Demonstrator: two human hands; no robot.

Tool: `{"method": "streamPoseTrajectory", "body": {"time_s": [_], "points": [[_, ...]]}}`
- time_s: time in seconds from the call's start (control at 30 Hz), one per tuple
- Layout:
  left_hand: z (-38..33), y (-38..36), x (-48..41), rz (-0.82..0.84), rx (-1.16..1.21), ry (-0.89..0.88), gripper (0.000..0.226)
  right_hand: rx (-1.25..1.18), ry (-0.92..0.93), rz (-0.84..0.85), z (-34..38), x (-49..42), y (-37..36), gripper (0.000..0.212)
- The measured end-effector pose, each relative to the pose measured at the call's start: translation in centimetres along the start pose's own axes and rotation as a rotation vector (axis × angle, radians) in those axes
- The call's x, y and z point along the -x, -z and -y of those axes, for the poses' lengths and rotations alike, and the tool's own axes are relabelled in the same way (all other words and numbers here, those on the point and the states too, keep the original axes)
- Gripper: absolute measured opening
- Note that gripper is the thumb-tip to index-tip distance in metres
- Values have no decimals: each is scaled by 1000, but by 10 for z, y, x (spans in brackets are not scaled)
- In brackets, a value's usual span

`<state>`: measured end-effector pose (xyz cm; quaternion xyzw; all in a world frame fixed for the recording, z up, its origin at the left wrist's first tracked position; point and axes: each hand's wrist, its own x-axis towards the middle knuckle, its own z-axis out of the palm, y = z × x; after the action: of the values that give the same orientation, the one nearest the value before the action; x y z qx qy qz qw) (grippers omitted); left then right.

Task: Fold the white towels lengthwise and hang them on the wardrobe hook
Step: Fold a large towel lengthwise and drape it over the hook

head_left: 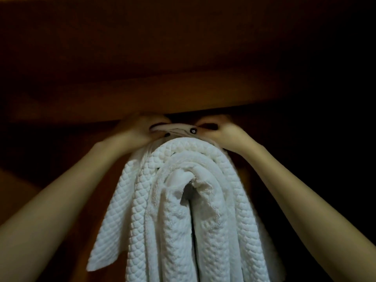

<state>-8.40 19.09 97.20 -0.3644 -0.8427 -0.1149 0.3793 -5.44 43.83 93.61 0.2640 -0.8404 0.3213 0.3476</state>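
Several white towels (183,200), quilted and terry, hang folded in a thick bundle from a point under a dark wooden wardrobe shelf. Both hands are raised at the top of the bundle. My left hand (140,129) pinches a thin white loop or towel edge (175,127) from the left. My right hand (219,129) pinches the same strip from the right. The hook itself is hidden behind the fingers and the cloth.
The brown wooden shelf edge (183,98) runs across just above the hands. The wardrobe interior around the towels is very dark, with black shadow at the right (325,139) and dim wood at the left.
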Motion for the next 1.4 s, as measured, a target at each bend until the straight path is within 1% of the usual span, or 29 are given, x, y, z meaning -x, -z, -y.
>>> {"method": "streamPoseTrajectory", "body": {"time_s": [0.03, 0.13, 0.17, 0.23, 0.3, 0.43, 0.53, 0.6, 0.67, 0.73, 0.8, 1.0, 1.1, 1.2, 1.3, 1.37, 1.4], "points": [[-4, 1, -4, 2, -47, -31, 24, -1, 30, 14, 4, -2, 3, 4], [-15, -2, -13, -46, -209, -128, 23, -6, 87, -4, 9, -8, 8, 23], [-17, -4, -13, -68, -235, -139, 23, -1, 96, -11, 10, -11, 7, 24], [-15, -7, -11, -120, -198, -120, 22, 32, 79, 5, 13, -16, 4, 18], [-13, -10, -8, -157, -128, -53, 23, 102, 59, 28, 17, -21, 0, 16], [-12, -13, -10, -260, 14, -2, 25, 123, 51, 10, 25, -23, -3, 27], [-10, -15, -12, -282, 78, 7, 36, 196, 33, 3, 29, -25, -4, 37], [-8, -15, -12, -292, 123, 14, 37, 263, 61, -3, 30, -27, -4, 35], [-5, -16, -9, -312, 139, -15, 30, 304, 123, 8, 28, -24, -3, 38], [-2, -18, -6, -337, 135, -63, 26, 309, 195, 37, 25, -17, -3, 50], [1, -18, -5, -341, 135, -97, 24, 307, 232, 59, 21, -11, -3, 57], [7, -10, -5, -353, 163, -90, 23, 275, 197, 70, 19, -18, 1, 61], [10, -13, 0, -394, 201, -86, 19, 383, 198, 40, 13, -7, 6, 67], [12, -19, 6, -429, 220, -89, 19, 461, 207, -46, 5, 3, 11, 72], [14, -22, 8, -436, 214, -121, 16, 477, 265, -105, 5, 3, 14, 67], [15, -24, 12, -490, 173, -200, 14, 501, 285, -121, 4, 2, 18, 62], [16, -25, 16, -522, 166, -238, 15, 491, 268, -103, 3, 2, 17, 63]]}}
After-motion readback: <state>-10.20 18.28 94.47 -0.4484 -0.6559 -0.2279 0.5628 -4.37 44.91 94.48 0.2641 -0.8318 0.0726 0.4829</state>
